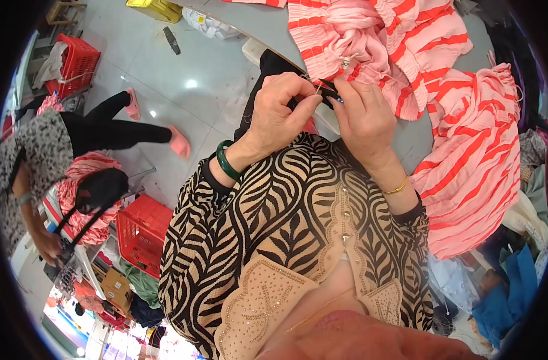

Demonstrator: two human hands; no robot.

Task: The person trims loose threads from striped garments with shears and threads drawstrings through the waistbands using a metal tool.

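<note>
Grip: left hand (284, 109) pinched on thin strand (319, 89), right hand (365, 115) round small dark tool (330, 93), near striped cloth (379, 45)

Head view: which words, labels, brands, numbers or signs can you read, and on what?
No text is readable.
Striped cloth: no legible lettering.
Yellow container: any print too blurred.
Cardboard box: any print too small.
</note>
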